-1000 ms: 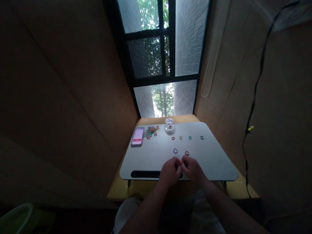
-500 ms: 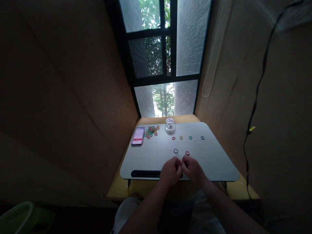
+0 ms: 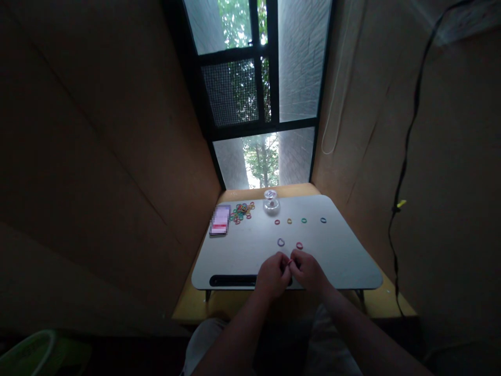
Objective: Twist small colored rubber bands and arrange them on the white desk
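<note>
My left hand (image 3: 273,275) and my right hand (image 3: 309,270) meet over the near edge of the white lap table (image 3: 235,250). Both have their fingers closed in a pinch on a small reddish hair tie (image 3: 290,262), mostly hidden by the fingertips. Just beyond them lie a purple hair tie (image 3: 281,242) and a red hair tie (image 3: 299,245). Farther back, a spaced row holds a red hair tie (image 3: 277,222), a yellow one (image 3: 289,221), a green one (image 3: 304,220) and a dark blue one (image 3: 323,220).
A heap of mixed hair ties (image 3: 242,211) sits at the back left beside a phone (image 3: 220,220). A clear round container (image 3: 271,203) stands at the back. The table has a black slot (image 3: 233,280) along its front. A black cable (image 3: 407,141) hangs at right.
The camera view has shifted slightly. Both hands keep the same pinch at the same spot, and the hair ties on the table have not moved.
</note>
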`<state>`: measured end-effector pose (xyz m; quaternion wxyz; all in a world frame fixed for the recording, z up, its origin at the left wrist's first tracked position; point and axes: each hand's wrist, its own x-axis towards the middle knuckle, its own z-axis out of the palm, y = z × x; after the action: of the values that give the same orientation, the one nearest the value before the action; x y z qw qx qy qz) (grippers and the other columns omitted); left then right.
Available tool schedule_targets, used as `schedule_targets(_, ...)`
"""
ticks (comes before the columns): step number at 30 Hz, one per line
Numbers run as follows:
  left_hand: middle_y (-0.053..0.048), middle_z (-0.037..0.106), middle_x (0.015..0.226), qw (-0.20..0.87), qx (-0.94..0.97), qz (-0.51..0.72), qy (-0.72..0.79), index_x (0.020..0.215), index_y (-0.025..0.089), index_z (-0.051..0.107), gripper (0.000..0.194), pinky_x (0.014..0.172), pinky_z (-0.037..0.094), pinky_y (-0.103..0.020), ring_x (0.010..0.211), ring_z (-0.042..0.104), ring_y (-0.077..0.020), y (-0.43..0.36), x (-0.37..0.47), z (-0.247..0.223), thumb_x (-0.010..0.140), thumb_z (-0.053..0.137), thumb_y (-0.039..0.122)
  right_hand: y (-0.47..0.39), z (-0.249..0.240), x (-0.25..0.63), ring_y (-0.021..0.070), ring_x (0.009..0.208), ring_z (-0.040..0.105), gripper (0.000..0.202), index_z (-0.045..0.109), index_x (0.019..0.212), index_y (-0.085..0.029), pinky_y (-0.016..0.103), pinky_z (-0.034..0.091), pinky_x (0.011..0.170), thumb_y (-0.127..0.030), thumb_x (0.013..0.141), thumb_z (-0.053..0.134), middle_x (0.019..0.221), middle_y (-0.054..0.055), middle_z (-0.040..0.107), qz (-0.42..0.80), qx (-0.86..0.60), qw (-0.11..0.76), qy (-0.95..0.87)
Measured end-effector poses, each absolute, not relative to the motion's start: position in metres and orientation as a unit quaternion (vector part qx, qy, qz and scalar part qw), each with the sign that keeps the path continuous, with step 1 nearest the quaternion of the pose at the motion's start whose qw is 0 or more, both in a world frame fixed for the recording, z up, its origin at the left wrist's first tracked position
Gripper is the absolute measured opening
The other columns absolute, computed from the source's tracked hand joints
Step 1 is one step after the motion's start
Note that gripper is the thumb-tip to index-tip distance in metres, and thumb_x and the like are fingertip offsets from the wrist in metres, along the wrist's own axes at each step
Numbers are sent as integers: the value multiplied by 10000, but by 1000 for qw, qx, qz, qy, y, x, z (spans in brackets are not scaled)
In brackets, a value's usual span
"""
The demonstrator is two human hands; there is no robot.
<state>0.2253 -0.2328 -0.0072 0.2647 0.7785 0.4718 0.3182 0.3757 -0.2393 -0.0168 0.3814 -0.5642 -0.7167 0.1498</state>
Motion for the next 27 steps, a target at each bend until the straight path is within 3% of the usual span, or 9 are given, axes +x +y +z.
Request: schedule_targets(27, 6, 583, 747, 271, 783, 315, 464, 852, 190, 549, 94, 617, 347, -238, 663, 490, -115, -234, 224, -5, 836, 493, 263, -240, -16, 376, 111, 558, 430, 115, 434, 645, -194, 232, 274, 538, -185, 756, 461, 576, -31, 471, 154, -559, 391, -715)
